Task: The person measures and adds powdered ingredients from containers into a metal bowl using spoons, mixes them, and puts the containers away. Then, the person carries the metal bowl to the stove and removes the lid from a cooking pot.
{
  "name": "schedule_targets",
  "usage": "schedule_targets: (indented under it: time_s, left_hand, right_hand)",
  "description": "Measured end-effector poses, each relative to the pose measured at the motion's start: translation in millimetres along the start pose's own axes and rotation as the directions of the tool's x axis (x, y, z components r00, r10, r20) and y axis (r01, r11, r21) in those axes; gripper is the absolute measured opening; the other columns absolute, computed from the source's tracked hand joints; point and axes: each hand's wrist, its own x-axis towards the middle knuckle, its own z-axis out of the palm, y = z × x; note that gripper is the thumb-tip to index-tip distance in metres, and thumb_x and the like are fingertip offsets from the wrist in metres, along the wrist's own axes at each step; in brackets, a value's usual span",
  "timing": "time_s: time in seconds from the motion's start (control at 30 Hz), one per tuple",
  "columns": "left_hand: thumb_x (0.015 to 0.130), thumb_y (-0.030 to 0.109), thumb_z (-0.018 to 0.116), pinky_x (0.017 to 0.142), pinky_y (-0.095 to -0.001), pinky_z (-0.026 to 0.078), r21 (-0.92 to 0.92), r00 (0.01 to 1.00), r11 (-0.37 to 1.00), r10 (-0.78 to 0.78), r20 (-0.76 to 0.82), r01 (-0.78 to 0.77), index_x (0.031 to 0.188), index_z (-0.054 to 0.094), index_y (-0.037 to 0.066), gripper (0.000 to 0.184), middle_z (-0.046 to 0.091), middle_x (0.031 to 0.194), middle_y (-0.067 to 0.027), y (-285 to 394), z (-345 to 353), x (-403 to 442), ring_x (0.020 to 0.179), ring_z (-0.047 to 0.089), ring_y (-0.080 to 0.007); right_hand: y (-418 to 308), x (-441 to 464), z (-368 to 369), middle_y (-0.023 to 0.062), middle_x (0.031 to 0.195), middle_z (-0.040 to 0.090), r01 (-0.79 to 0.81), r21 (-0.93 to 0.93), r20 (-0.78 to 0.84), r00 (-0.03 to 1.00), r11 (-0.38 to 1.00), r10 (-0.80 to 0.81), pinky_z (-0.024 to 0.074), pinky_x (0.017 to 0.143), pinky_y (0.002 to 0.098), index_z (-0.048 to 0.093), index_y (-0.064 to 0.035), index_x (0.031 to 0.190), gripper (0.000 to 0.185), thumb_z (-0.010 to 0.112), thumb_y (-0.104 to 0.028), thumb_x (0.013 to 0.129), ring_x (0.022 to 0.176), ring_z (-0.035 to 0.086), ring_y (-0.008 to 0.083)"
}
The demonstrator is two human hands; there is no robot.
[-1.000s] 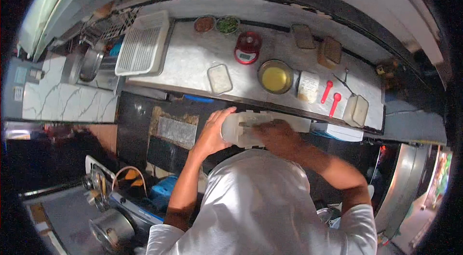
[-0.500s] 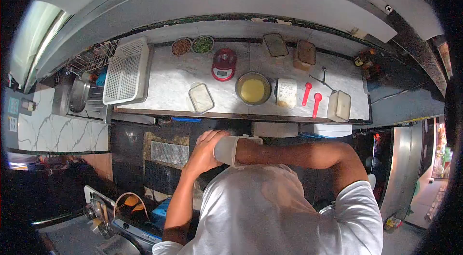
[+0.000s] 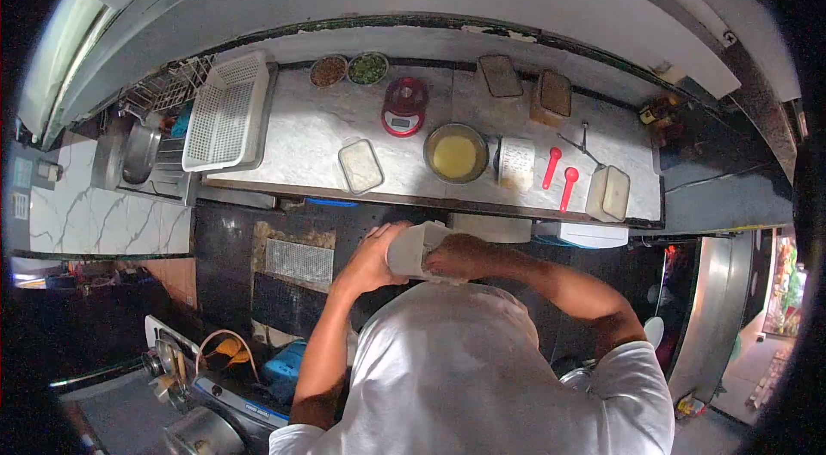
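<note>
Whitish container (image 3: 406, 252) sits at six o'clock from the worktop (image 3: 301, 128), held at nine o'clock by the left hand (image 3: 370, 261); right hand (image 3: 463, 257) at its three-o'clock end, grip unclear.

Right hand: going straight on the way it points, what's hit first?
Most likely the pale container held in the left hand. The right hand is at its edge; whether the fingertips are inside or outside is unclear.
</note>
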Motion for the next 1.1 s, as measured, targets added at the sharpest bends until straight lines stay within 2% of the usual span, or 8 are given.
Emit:
schedule_targets:
  time_s: [0.2,0.4,0.53,0.6,0.73,0.93,1.03,1.1]
  left_hand:
    - [0.057,0.014,0.103,0.122,-0.0503,0.043,-0.021,0.991,0.995,-0.096,-0.098,0.094,0.158,0.050,0.009,0.114,0.061,0.151,-0.0179,-25.6,8.5,1.0,0.141,0.056,-0.0414]
    - [0.056,0.013,0.103,0.121,-0.0502,0.044,-0.073,0.954,0.985,-0.169,-0.249,0.155,0.156,0.051,0.009,0.113,0.063,0.148,-0.0172,-40.5,-6.3,-13.8,0.141,0.056,-0.0405]
    - [0.056,0.014,0.102,0.121,-0.0503,0.044,-0.040,0.944,0.986,-0.165,-0.284,0.161,0.156,0.051,0.009,0.111,0.064,0.146,-0.0169,-37.0,-18.8,-24.5,0.141,0.057,-0.0402]
    - [0.057,0.015,0.101,0.121,-0.0501,0.043,-0.023,0.936,0.980,-0.198,-0.290,0.200,0.155,0.052,0.009,0.110,0.064,0.146,-0.0172,-31.9,-23.8,-26.7,0.141,0.057,-0.0401]
    - [0.057,0.015,0.101,0.121,-0.0500,0.042,-0.029,0.928,0.984,-0.174,-0.329,0.174,0.155,0.052,0.009,0.109,0.064,0.144,-0.0175,-32.9,-24.0,-31.9,0.140,0.057,-0.0399]
    - [0.058,0.014,0.100,0.119,-0.0498,0.044,-0.033,0.900,0.978,-0.204,-0.384,0.208,0.153,0.053,0.007,0.106,0.064,0.146,-0.0172,-30.1,-39.4,-49.2,0.140,0.057,-0.0404]
    - [0.057,0.012,0.099,0.120,-0.0490,0.043,-0.018,0.905,0.974,-0.217,-0.367,0.226,0.153,0.053,0.007,0.107,0.063,0.148,-0.0173,-40.9,-40.9,-55.4,0.140,0.056,-0.0412]
    - [0.057,0.010,0.098,0.122,-0.0488,0.042,-0.042,0.935,0.993,-0.117,-0.334,0.110,0.155,0.052,0.007,0.109,0.061,0.150,-0.0175,-44.0,-40.5,-49.8,0.141,0.054,-0.0417]
  right_hand:
    - [24.9,-32.8,-13.7,0.0098,0.089,0.074,0.052,0.560,-0.227,0.970,0.827,0.092,0.0567,0.073,0.0415,0.079,-0.0095,0.121,0.024,0.064,-0.025,0.109,0.077,0.070,0.0217]
    - [32.7,-57.0,-53.0,-0.0040,0.081,0.057,-0.013,0.937,-0.153,0.884,0.350,0.442,0.0392,0.059,0.0268,0.079,-0.0061,0.125,0.029,0.057,-0.024,0.116,0.067,0.047,0.0082]
    - [62.4,-40.8,-53.3,0.0027,0.084,0.067,-0.065,0.794,-0.413,0.672,0.605,0.615,0.0502,0.062,0.0317,0.075,-0.0045,0.126,0.022,0.063,-0.013,0.111,0.067,0.058,0.0168]
    - [96.4,-16.4,-41.6,0.0137,0.090,0.074,-0.251,-0.019,-0.920,0.385,0.968,0.082,0.0554,0.064,0.0421,0.073,-0.0043,0.129,0.029,0.065,-0.003,0.101,0.068,0.066,0.0313]
    - [128.3,2.5,-31.7,0.0258,0.121,0.070,-0.537,-0.216,-0.761,0.616,0.815,0.204,0.0582,0.087,0.0498,0.064,-0.0002,0.138,0.044,0.060,-0.001,0.094,0.104,0.070,0.0451]
    - [80.6,-19.3,-59.0,0.0277,0.125,0.070,-0.541,-0.118,-0.901,0.411,0.833,0.140,0.0571,0.096,0.0518,0.062,0.0016,0.144,0.050,0.060,-0.001,0.094,0.119,0.068,0.0460]
    - [-19.3,-31.5,-87.7,0.0268,0.125,0.072,-0.317,0.073,-0.742,0.617,0.946,0.264,0.0600,0.096,0.0507,0.062,0.0024,0.143,0.049,0.060,-0.003,0.095,0.116,0.070,0.0463]
    - [-46.3,-26.3,-77.7,0.0251,0.119,0.075,-0.221,-0.202,-0.515,0.852,0.954,0.088,0.0637,0.092,0.0491,0.064,0.0032,0.141,0.048,0.060,-0.007,0.095,0.107,0.075,0.0440]
